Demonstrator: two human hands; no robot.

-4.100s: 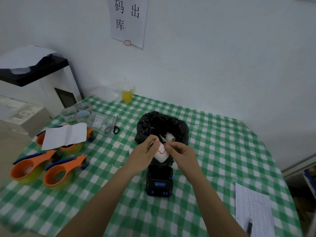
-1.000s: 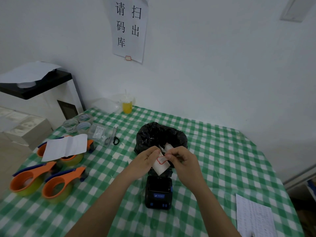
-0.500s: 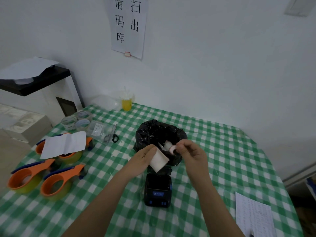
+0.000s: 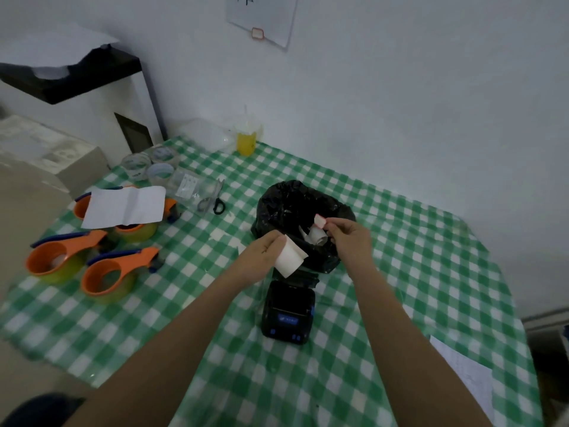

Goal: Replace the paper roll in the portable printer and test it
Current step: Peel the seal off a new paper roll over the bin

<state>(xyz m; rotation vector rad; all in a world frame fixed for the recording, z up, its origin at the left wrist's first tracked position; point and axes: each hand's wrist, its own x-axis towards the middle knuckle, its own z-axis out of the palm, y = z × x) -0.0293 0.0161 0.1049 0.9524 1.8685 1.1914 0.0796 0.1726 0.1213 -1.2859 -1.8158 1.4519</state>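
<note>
My left hand (image 4: 261, 257) grips a white paper roll (image 4: 290, 260) just above the far end of the black portable printer (image 4: 289, 312), which lies on the green checked tablecloth (image 4: 400, 288). My right hand (image 4: 349, 238) pinches a small red-edged sticker (image 4: 319, 221) over the black bin bag (image 4: 286, 204). White paper scraps (image 4: 317, 236) lie inside the bag. The printer's blue label and buttons face me.
Three orange tape dispensers (image 4: 114, 272) sit at the left, one under a folded white sheet (image 4: 126, 204). Scissors (image 4: 215, 200), clear tape rolls (image 4: 147, 164) and a yellow cup (image 4: 246, 140) stand farther back. A printed sheet (image 4: 465, 374) lies at the right edge.
The red-edged sticker has come off the roll. My right hand has carried it right and over the bin bag, while my left hand keeps the roll.
</note>
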